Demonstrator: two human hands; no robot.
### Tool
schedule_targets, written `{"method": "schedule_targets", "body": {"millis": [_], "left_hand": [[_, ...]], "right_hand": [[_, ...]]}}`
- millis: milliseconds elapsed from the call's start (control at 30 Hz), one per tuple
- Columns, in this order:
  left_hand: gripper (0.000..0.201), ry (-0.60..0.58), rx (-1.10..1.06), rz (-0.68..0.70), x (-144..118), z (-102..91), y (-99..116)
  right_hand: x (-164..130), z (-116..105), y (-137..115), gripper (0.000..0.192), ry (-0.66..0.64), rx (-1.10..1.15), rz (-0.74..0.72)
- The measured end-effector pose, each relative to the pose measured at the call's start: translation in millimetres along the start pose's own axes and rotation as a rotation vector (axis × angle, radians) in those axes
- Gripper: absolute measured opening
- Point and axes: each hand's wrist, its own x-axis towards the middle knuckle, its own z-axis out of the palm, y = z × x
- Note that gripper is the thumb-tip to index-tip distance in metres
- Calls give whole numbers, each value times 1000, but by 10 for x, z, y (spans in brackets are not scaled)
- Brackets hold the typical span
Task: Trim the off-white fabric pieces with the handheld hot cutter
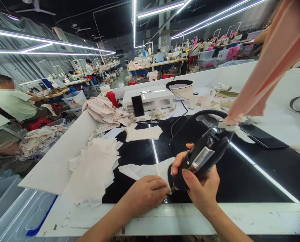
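Tabletop (240,174): black glossy surface with a white rim, mirroring the ceiling light strips; it carries everything below.
White box (150,97): metal-cased unit at the far edge; a dark phone (138,105) leans upright against its front.
Fabric heap (105,112): beige cloth piled at the far left corner, just beside the white box.
Cut stack (93,171): white fabric pieces fanned out on the left of the tabletop, some hanging over its rim.
Bowl (182,88): white with a dark rim, behind the white box to its right; its contents cannot be seen.
Bin (74,99): clear plastic tub off the tabletop at left, near a seated person; what is in it cannot be told.
Hanging strip (266,64): pink cloth coming down from upper right, ending just above the iron.
Iron (200,159): black hand tool with a metal plate, a black cord looping up behind it, its nose down on the white piece near the front edge.
White piece (140,170): flat on the tabletop, under the left hand and the iron's nose.
Right hand (199,186): fingers wrapped round the iron's body, thumb on its near side.
Left hand (146,193): palm down, fingers pressed together flat on the white piece, just beside the iron's nose.
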Motion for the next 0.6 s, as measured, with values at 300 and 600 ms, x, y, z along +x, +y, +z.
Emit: {"method": "schedule_targets", "body": {"millis": [300, 600], "left_hand": [[19, -3, -11, -4, 25, -13, 9], [19, 7, -20, -5, 41, -32, 17]], "right_hand": [[-2, 19, -20, 44, -5, 6, -11], [7, 30, -21, 41, -2, -21, -34]]}}
